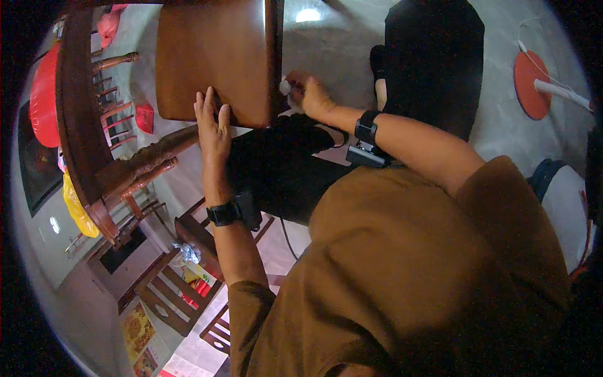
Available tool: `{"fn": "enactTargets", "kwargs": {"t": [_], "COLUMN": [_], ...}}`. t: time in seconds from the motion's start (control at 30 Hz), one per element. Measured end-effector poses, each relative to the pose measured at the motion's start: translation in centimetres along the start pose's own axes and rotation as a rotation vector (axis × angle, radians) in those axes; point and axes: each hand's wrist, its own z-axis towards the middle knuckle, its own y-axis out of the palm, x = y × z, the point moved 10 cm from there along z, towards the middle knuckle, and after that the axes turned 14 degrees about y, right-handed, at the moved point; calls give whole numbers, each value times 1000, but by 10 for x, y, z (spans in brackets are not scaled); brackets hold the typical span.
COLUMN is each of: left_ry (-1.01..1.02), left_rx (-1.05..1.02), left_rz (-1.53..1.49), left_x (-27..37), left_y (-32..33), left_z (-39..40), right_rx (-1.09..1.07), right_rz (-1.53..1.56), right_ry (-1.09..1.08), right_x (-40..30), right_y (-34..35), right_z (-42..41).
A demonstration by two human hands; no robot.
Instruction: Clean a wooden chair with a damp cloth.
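Note:
A smooth brown wooden seat point(214, 52), apparently of a chair or stool, is in front of me, tilted in the view. My left hand point(212, 113) lies with spread fingers against its near edge and grips nothing. Beside the seat's dark right-hand side, my right hand point(314, 96) has its fingers curled round a crumpled white cloth or tissue point(285, 87). Much of that wad is hidden by the fingers, and whether it touches the seat I cannot tell. Both wrists wear black straps with small devices.
A dark wooden table point(82, 94) with red and yellow plastic bags stands at left. Below it are wooden chairs point(174, 297). A red round base with a white pole point(532, 85) stands on the grey floor at right. A black cable point(287, 238) hangs by my leg.

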Motion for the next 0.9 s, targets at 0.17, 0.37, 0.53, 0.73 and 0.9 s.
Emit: {"fn": "enactTargets", "kwargs": {"t": [0.17,0.37,0.53,0.73,0.9], "left_ry": [12,-46,-42,-463,-831], "left_rx": [-45,-40,-40,523,804], "left_rz": [16,25,-48,-389,-1232], "left_x": [8,15,24,-71,-106], "left_y": [7,1,-7,-44,29], "left_z": [9,5,14,-58,-73], "right_rx": [47,-419,-167,63,257], "right_rz": [-476,-299,-434,59,-77], "right_ry": [-71,104,11,137,-387], "right_x": [54,65,117,-43,-244], "right_y": [-7,31,-22,-52,-117], "right_z": [53,71,99,87,54]}}
